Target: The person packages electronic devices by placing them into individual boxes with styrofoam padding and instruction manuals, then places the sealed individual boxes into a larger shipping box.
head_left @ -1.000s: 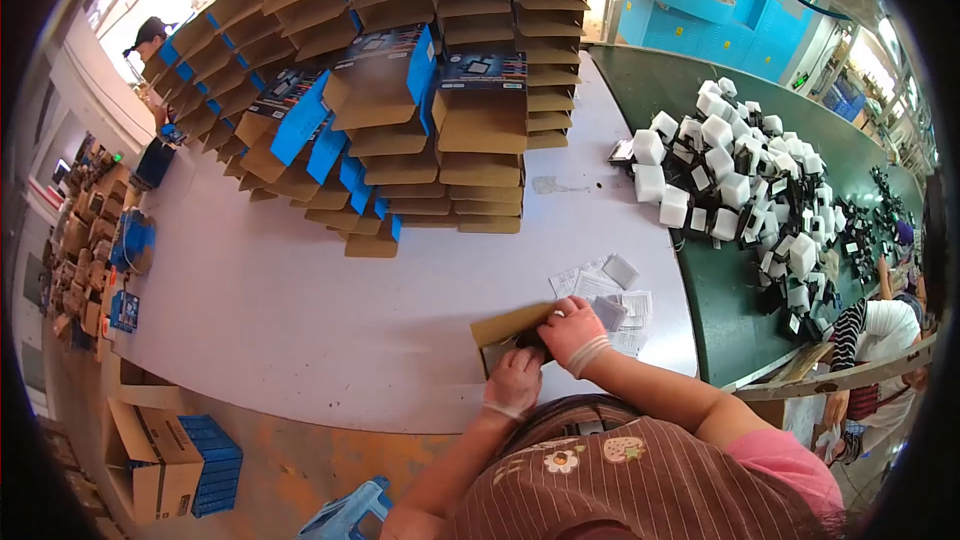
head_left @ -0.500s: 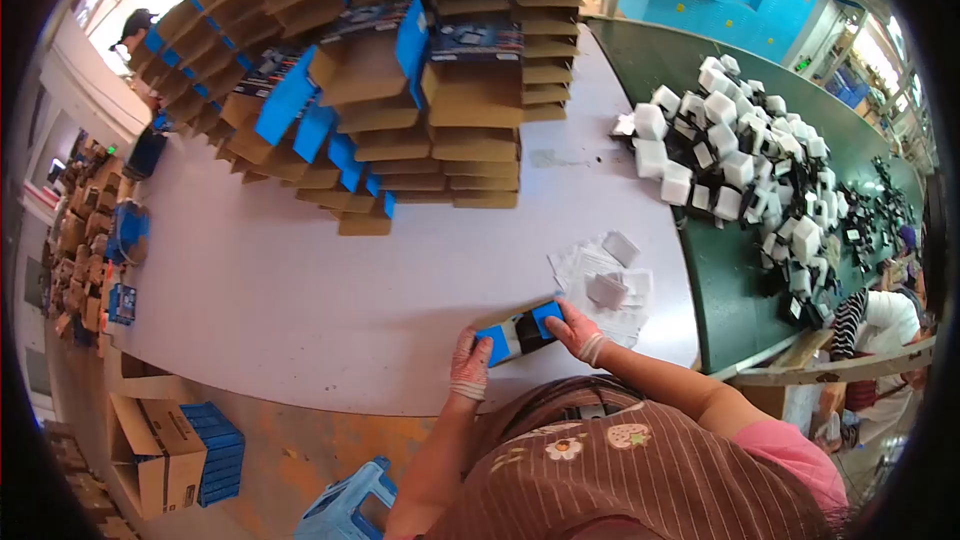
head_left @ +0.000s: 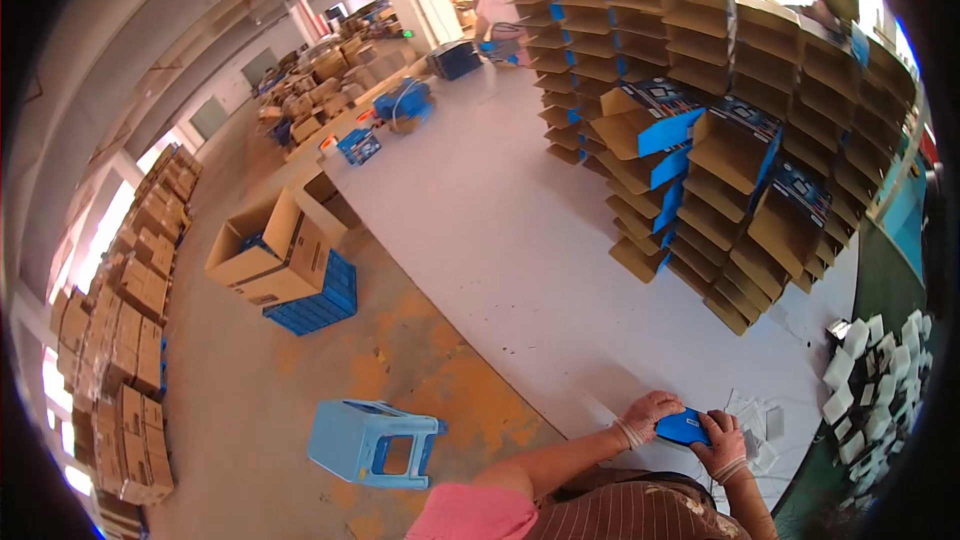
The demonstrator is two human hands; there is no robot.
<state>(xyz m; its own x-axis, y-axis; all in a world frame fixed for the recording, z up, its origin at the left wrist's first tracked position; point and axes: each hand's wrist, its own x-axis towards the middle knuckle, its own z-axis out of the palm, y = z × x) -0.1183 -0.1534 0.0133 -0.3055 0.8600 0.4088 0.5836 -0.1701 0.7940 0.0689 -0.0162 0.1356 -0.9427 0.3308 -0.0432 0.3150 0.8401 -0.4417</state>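
Ahead and left of your left hand [head_left: 648, 415] the tabletop [head_left: 500, 220] lies bare, a broad lane toward its far end. Stacked cartons [head_left: 720, 150] wall off its right side (tall, leaning tiers). Just beside your right hand [head_left: 722, 440], which grips the blue box [head_left: 685, 428] with the left, paper slips [head_left: 762, 422] litter the surface; white blocks [head_left: 870, 370] crowd beyond. A blue stool [head_left: 375, 437] stands on the floor below the edge.

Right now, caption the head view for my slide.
Left hand and right hand hold a blue box on the white table near cartons.
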